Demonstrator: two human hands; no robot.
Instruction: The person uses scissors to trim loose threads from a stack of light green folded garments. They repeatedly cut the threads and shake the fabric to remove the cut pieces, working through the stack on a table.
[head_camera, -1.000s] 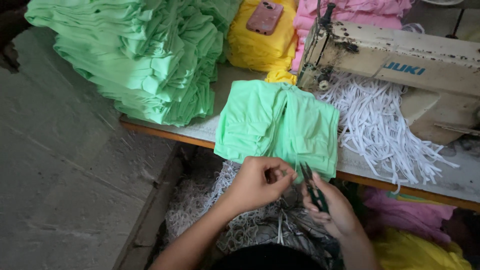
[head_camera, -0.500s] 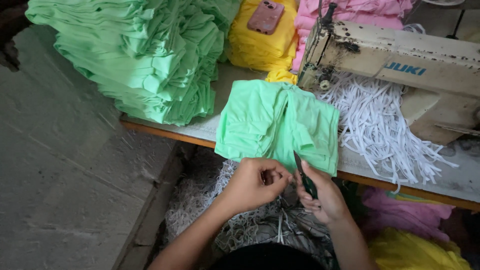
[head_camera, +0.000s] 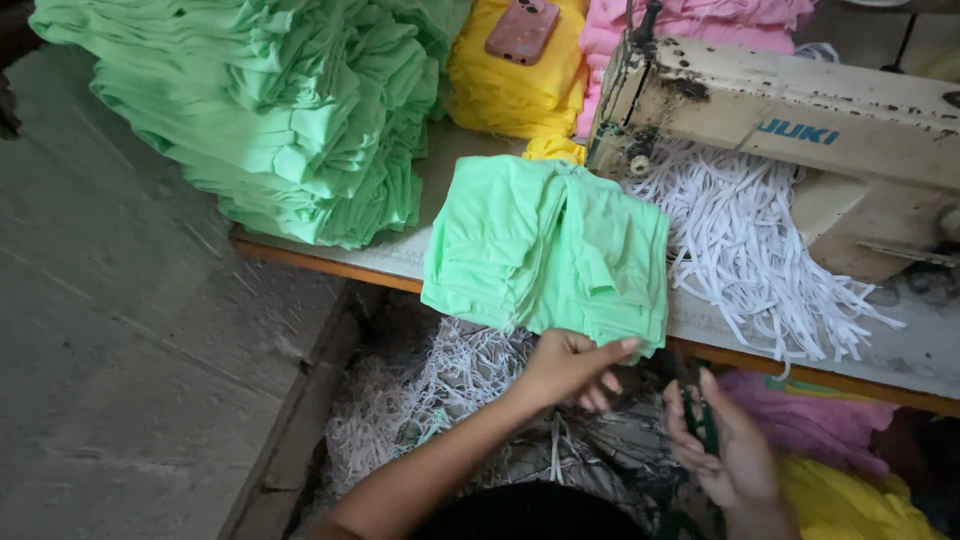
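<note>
**A:** Down at the table edge: the left hand (head_camera: 565, 365) has its thumb and fingers pinched on the lower hem of the folded green garment (head_camera: 548, 250). Soft knit, mint-coloured, creased in long folds, lying flat on the table (head_camera: 400, 255) and overhanging its front edge.

**B:** And the right hand (head_camera: 725, 450)?

**A:** Lower, off the table, palm turned in, fingers loosely curled round a small dark-green tool (head_camera: 700, 420). Thin and narrow; I can't tell what kind it is.

**B:** Count the fabric for me.

**A:** Three piles at the back. One big green stack (head_camera: 270, 110), many layers, edges ruffled and slumping. One yellow stack (head_camera: 510, 85), smoother, with one pink phone (head_camera: 522, 30) lying on top. One pink stack (head_camera: 700, 20), partly hidden behind the machine.

**B:** The machine?

**A:** One sewing machine (head_camera: 790, 110), cream metal body, boxy, grimy with dark stains. Under its arm, a heap of white elastic strips (head_camera: 745, 255): flat, narrow, too many to count, fanned out just beside the green garment.

**B:** Below the table?

**A:** More white strips (head_camera: 420, 410) in a tangle, plus pink and yellow cloth at the right. The floor (head_camera: 130, 330) on the left is rough grey concrete.
</note>
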